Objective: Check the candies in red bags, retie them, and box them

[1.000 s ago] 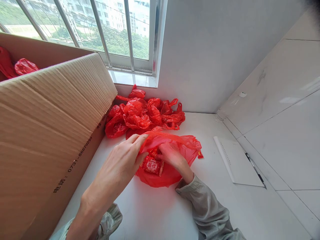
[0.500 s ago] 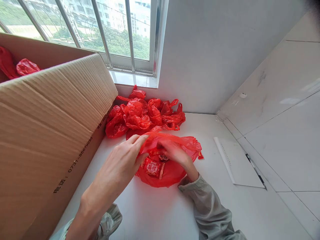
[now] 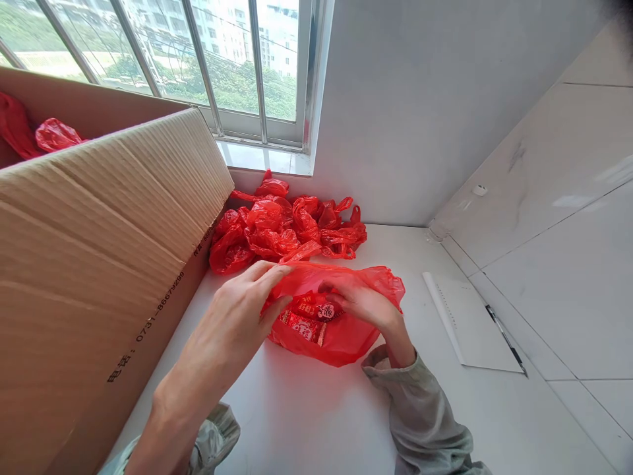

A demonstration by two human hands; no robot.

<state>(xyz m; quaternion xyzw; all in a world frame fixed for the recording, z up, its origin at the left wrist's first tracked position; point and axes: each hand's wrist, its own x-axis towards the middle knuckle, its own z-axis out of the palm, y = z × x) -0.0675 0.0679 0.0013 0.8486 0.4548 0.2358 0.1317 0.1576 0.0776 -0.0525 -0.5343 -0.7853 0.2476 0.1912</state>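
A thin red plastic bag [image 3: 341, 349] sits on the white table with its mouth facing up. My left hand [image 3: 247, 300] pinches the left side of its rim between thumb and fingers. Inside the bag lie a red packet with gold-striped ends [image 3: 302, 326] and another red packet with a pale round label [image 3: 325, 311]. My right hand [image 3: 359, 303] reaches into the bag from the right, fingers slightly apart beside the labelled packet. The far fingers are partly hidden.
A large cardboard box [image 3: 113, 211] on the left holds red bags [image 3: 57, 135]. Filled red bags [image 3: 277, 224] are heaped against the wall. On the right lie a white paper pad [image 3: 475, 323] and a pen [image 3: 507, 340]. A barred window [image 3: 222, 66] is behind.
My right hand has drawn back a little to the right, and the bag's right side has spread outward. The labelled packet shows more plainly. My left hand has shifted slightly left, keeping the rim.
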